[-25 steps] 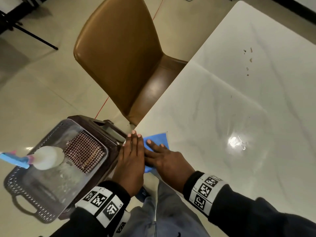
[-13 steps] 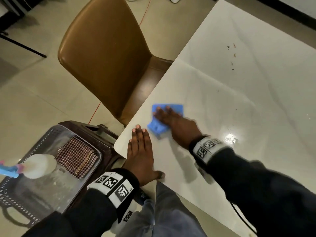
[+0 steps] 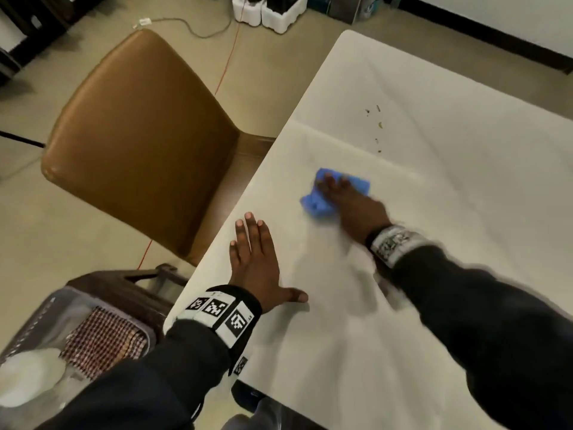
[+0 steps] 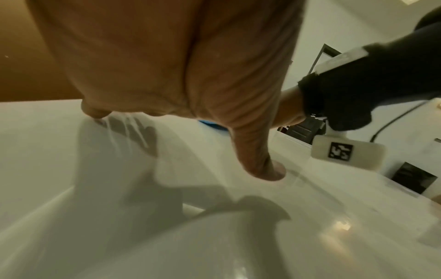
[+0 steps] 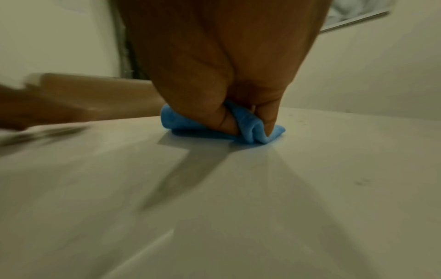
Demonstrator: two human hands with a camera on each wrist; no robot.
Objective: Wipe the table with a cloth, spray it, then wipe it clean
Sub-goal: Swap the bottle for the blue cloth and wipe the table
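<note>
Right hand (image 3: 353, 206): presses the bunched blue cloth (image 3: 313, 203) onto the white table (image 3: 434, 181), thumb and finger pinching a fold
Cloth: under the right fingers
Crumbs (image 3: 376, 125): beyond the cloth
Left hand (image 3: 257, 262): flat on the table, fingers straight, nearer the chair (image 3: 139, 138)

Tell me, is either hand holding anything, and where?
The right hand presses the blue cloth on the table, thumb and fingers pinching a fold in its near edge. The left hand lies flat on the table, holding nothing.
</note>
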